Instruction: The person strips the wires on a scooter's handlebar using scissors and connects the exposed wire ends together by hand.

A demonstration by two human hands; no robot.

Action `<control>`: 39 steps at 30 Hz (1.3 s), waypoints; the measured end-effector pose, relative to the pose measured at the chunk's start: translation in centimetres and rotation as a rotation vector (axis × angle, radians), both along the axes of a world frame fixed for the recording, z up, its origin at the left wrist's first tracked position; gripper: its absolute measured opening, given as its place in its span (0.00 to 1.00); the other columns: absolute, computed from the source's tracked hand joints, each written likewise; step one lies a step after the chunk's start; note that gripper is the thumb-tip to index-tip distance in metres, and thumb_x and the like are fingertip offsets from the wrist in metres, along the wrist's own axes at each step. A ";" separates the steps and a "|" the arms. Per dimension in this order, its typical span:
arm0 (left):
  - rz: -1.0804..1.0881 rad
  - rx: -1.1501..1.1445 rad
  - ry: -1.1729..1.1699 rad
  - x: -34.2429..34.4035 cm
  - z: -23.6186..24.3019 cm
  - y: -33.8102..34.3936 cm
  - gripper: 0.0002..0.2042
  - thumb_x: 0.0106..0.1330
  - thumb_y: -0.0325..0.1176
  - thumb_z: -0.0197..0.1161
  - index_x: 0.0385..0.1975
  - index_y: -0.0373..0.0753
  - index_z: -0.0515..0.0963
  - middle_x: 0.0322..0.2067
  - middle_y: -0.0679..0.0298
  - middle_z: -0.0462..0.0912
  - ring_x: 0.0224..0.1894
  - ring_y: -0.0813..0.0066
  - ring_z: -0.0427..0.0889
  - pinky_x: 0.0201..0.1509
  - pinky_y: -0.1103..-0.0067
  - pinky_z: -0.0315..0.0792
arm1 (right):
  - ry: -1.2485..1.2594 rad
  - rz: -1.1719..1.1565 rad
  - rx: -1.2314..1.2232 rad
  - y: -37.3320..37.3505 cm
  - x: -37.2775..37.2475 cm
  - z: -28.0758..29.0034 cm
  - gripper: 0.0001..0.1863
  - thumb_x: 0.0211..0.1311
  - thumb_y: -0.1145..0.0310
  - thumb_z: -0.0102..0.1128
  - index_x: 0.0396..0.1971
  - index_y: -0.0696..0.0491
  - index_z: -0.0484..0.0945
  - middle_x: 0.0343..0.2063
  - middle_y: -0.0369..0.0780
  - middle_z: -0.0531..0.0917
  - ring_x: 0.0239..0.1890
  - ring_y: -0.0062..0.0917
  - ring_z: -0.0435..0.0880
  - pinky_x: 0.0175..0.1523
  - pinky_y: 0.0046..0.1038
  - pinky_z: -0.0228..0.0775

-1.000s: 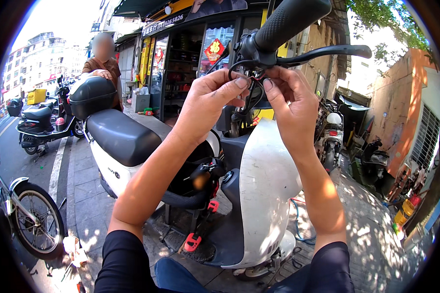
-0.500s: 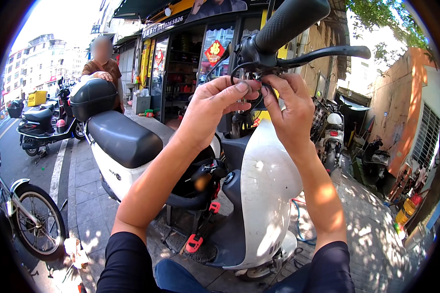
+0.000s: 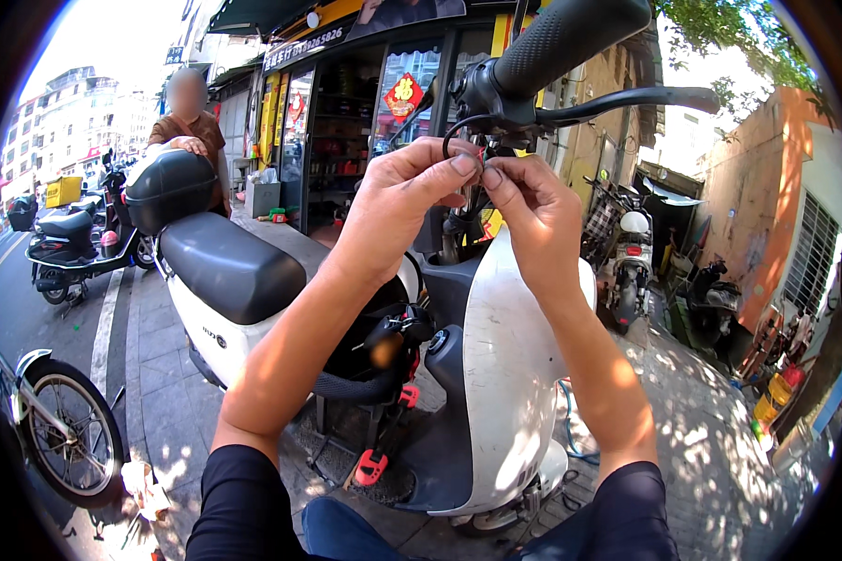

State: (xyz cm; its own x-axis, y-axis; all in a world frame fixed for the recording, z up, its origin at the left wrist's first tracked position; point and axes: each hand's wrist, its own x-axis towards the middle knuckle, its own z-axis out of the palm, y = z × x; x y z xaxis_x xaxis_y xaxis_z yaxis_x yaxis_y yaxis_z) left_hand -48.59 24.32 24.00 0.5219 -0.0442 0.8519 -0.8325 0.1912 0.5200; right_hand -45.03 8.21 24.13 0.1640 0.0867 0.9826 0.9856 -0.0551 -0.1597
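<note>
Below the black handlebar grip (image 3: 571,49) and its brake lever (image 3: 631,103), my two hands meet fingertip to fingertip. My left hand (image 3: 416,201) is closed, thumb and forefinger pinching thin wire. My right hand (image 3: 533,206) is closed too, its thumb and fingertips pressed together on wire at the same spot. A bit of red wire (image 3: 481,155) shows between the fingertips; the ends are hidden by my fingers. A black cable (image 3: 447,140) loops from the handlebar down to my left fingers. The white scooter's front panel (image 3: 510,365) stands below my hands.
The scooter's black seat (image 3: 234,262) lies to the left, with a red-handled tool (image 3: 371,467) on the footboard. A person (image 3: 189,131) leans on the black top box (image 3: 170,187). A wheel (image 3: 70,430) stands at far left; parked scooters (image 3: 632,257) are behind right.
My right hand has come slightly left and down, its fingertips drawing close against my left ones. The red wire now shows between them. The view has shifted a little.
</note>
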 end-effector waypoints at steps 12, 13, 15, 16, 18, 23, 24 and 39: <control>-0.061 0.097 0.019 -1.1 0.3 0.9 0.13 0.70 0.35 0.60 0.46 0.32 0.82 0.33 0.64 0.84 0.35 0.83 0.82 0.40 0.82 0.78 | -0.060 -0.253 -0.055 0.9 0.1 0.6 0.06 0.58 0.73 0.63 0.31 0.61 0.81 0.21 0.41 0.80 0.24 0.18 0.78 0.30 0.22 0.68; -0.057 0.099 0.021 -1.1 0.2 0.8 0.14 0.70 0.35 0.60 0.47 0.32 0.81 0.36 0.63 0.85 0.37 0.81 0.83 0.42 0.81 0.78 | -0.037 -0.159 -0.082 0.5 0.5 0.5 0.06 0.58 0.73 0.63 0.32 0.61 0.80 0.22 0.41 0.80 0.25 0.18 0.79 0.31 0.22 0.69; -0.053 0.097 0.021 -1.2 0.0 0.4 0.14 0.70 0.35 0.60 0.47 0.32 0.81 0.38 0.62 0.86 0.40 0.79 0.84 0.43 0.80 0.78 | -0.014 -0.065 -0.114 -0.5 0.4 0.4 0.06 0.59 0.74 0.63 0.32 0.60 0.80 0.22 0.40 0.81 0.25 0.18 0.79 0.31 0.23 0.70; -0.030 0.105 0.014 -1.4 0.0 0.2 0.14 0.69 0.35 0.60 0.47 0.32 0.81 0.40 0.62 0.86 0.42 0.77 0.84 0.45 0.80 0.78 | -0.009 -0.105 -0.075 -1.2 -0.2 0.4 0.06 0.59 0.73 0.63 0.34 0.60 0.80 0.23 0.40 0.82 0.26 0.18 0.81 0.32 0.22 0.71; -0.012 0.107 0.013 -1.3 -0.2 0.1 0.15 0.69 0.35 0.61 0.49 0.32 0.80 0.43 0.60 0.85 0.46 0.74 0.84 0.49 0.77 0.78 | 0.032 -0.060 0.009 -1.5 -1.4 1.0 0.09 0.61 0.70 0.64 0.35 0.61 0.79 0.26 0.38 0.84 0.27 0.18 0.83 0.34 0.20 0.72; -0.016 0.021 0.019 -0.6 -0.6 0.2 0.15 0.68 0.37 0.64 0.46 0.31 0.82 0.37 0.64 0.85 0.36 0.82 0.80 0.43 0.83 0.75 | 0.077 0.029 -0.006 0.2 -2.2 2.6 0.11 0.60 0.68 0.66 0.34 0.62 0.80 0.22 0.37 0.84 0.24 0.16 0.81 0.33 0.19 0.72; -0.011 0.042 0.023 -0.8 -0.4 0.2 0.15 0.69 0.36 0.62 0.48 0.32 0.81 0.40 0.61 0.85 0.41 0.77 0.82 0.47 0.79 0.76 | 0.064 0.035 0.030 0.3 -1.7 2.8 0.11 0.60 0.68 0.66 0.34 0.62 0.80 0.21 0.38 0.84 0.24 0.16 0.81 0.32 0.18 0.71; 0.069 0.054 0.111 -0.9 0.0 -0.5 0.11 0.68 0.37 0.63 0.39 0.35 0.82 0.29 0.67 0.82 0.31 0.81 0.81 0.39 0.83 0.76 | 0.241 0.198 0.098 -0.2 -1.7 -0.4 0.08 0.64 0.70 0.63 0.37 0.59 0.79 0.27 0.32 0.80 0.27 0.09 0.73 0.31 0.14 0.64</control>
